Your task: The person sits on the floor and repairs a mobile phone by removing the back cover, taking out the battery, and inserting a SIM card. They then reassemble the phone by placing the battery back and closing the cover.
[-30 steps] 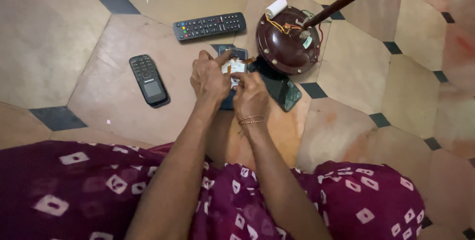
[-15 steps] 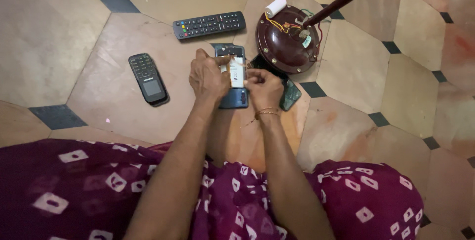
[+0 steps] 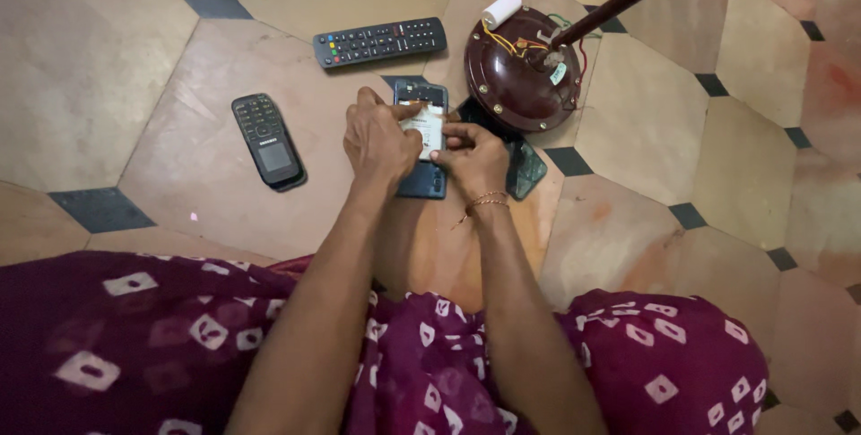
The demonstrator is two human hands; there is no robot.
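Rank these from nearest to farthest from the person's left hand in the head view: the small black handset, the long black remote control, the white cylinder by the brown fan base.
1. Long black remote control: above the left hand, towards the top.
2. Small black handset: on the floor tiles to its left, only slightly farther; nearly too close to call.
3. White cylinder: up and right, at the round brown fan base.

A white rectangular label (image 3: 429, 128) lies on the opened phone (image 3: 421, 143) between both hands, and a small grey screen (image 3: 275, 158) sits at the near end of the black handset (image 3: 266, 140) to its left.
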